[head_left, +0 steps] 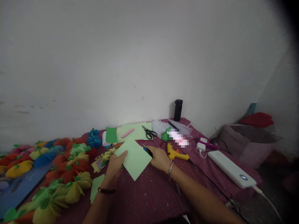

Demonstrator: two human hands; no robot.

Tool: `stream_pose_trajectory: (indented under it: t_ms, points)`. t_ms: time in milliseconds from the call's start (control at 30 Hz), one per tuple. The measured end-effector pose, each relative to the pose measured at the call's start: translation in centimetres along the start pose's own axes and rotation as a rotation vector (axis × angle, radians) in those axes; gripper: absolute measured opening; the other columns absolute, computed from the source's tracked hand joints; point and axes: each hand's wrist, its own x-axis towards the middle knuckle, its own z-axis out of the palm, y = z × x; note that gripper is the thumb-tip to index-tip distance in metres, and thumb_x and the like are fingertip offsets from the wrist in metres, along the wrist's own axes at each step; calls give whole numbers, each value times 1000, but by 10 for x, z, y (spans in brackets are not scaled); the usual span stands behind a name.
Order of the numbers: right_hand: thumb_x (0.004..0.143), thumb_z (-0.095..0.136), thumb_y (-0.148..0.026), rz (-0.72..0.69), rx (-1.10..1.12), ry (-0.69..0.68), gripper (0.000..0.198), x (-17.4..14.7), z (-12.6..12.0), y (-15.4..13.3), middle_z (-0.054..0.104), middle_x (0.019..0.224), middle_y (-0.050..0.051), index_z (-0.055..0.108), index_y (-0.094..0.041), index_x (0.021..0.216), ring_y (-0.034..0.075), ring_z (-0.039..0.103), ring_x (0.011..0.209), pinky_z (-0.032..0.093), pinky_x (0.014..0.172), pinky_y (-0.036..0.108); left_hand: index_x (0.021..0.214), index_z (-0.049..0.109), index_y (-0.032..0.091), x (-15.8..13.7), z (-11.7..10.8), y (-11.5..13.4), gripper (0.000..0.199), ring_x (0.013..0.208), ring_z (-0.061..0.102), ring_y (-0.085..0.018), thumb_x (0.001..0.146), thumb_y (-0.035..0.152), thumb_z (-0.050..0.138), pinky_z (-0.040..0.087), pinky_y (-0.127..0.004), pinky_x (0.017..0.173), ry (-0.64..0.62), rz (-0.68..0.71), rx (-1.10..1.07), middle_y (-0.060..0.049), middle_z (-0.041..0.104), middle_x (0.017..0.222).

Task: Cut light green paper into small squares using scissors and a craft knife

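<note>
Holding green paper (135,159), left hand (116,162); dark object (149,152), right hand (159,159).

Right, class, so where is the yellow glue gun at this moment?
In the head view, the yellow glue gun lies right of centre on the maroon cloth, just right of the right hand and left of the white power bank.

At seven o'clock, a thin, dark bracelet (107,191) with a small amber-coloured spot is circling the bare left forearm (101,203) near the wrist. At five o'clock, a slim, silvery metal bangle (171,170) is ringing the bare right forearm (193,190).
</note>
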Motion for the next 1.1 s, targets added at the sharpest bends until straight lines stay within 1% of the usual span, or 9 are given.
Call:
stream_pose_trajectory:
  t_ms: [100,200,333,467,567,667,833,967,1100]
  points:
    - [85,51,-34,17,-2,8,34,0,-2,1,67,108,6,58,-23,115,22,62,98,43,80,29,96,64,11,4,-6,-1,41,56,66,-20,63,30,77,53,-29,51,-28,-2,-28,-9,73,74]
    - [84,51,-34,26,-18,22,34,0,-3,1,67,108,6,58,-23,116,21,62,96,43,80,29,94,64,10,7,-11,0,40,55,66,-21,61,29,78,53,-30,52,-6,-4,-38,-9,72,69]
    - [85,51,-34,16,-30,22,34,0,-3,0,67,106,6,58,-22,115,21,62,94,42,77,28,92,65,11,2,-4,1,39,54,65,-19,59,28,79,52,-29,51,7,-31,-30,-8,72,70]
    - [85,51,-36,27,-33,11,32,0,-2,-1,68,104,6,59,-22,112,22,62,93,42,74,28,89,66,10,-8,8,3,40,55,64,-19,57,31,80,51,-29,51,-53,-59,2,-9,72,72]
    - [85,51,-35,38,-29,20,33,0,-3,0,67,107,6,58,-22,115,22,62,96,41,76,27,91,66,8,-12,12,2,47,57,65,-20,55,35,80,51,-30,54,-89,-78,5,-10,72,74]
    - [85,51,-35,51,-19,21,33,1,-4,0,68,106,5,58,-23,115,21,62,95,41,76,27,93,66,8,-11,11,2,49,60,65,-21,54,35,81,52,-31,57,-103,-84,-9,-11,72,75]
    - [85,50,-36,75,-3,43,34,3,-2,3,68,102,5,57,-23,116,20,62,92,41,76,26,91,66,8,-10,9,2,47,57,64,-19,56,36,81,51,-28,53,-89,-73,13,-9,72,71]
    - [85,50,-38,95,3,59,34,4,3,5,68,100,5,58,-23,115,21,62,91,40,74,26,91,66,9,-11,9,3,44,57,64,-19,58,35,80,52,-28,53,-112,-70,11,-8,72,71]
    - [86,49,-41,160,13,103,35,8,1,13,68,96,6,57,-21,113,21,63,86,40,70,26,91,66,9,-11,4,8,42,53,64,-19,58,31,80,51,-27,50,-147,-88,18,-8,72,69]
